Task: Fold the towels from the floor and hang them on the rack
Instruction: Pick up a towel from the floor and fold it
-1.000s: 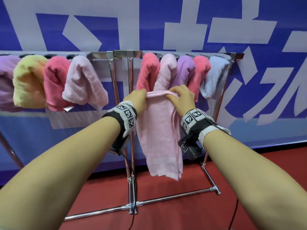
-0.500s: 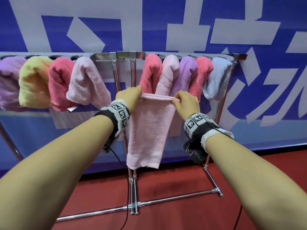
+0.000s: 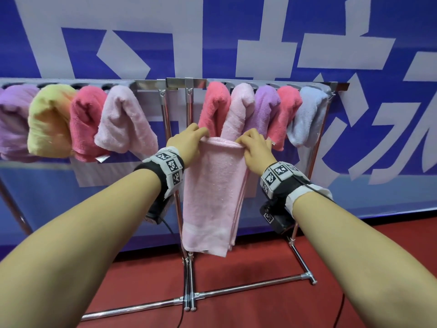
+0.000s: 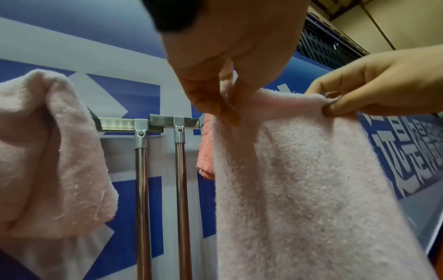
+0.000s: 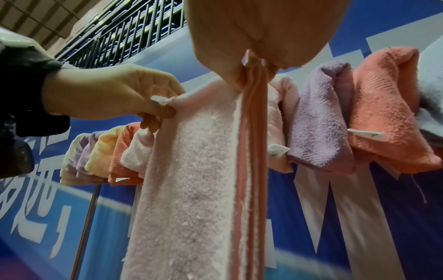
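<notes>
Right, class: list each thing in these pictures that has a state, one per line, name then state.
pink towel: folded lengthwise, hanging from both hands, not yet on the rack
left hand: grip pinches the towel's top left corner
right hand: grip pinches the top right corner
rack: upright, bare bar at the middle
hung towels: folded, draped over the bar

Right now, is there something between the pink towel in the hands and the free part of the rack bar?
Nothing visible blocks it. Both the left hand and right hand pinch the folded pink towel below the bare bar, between the hung towels.
</notes>
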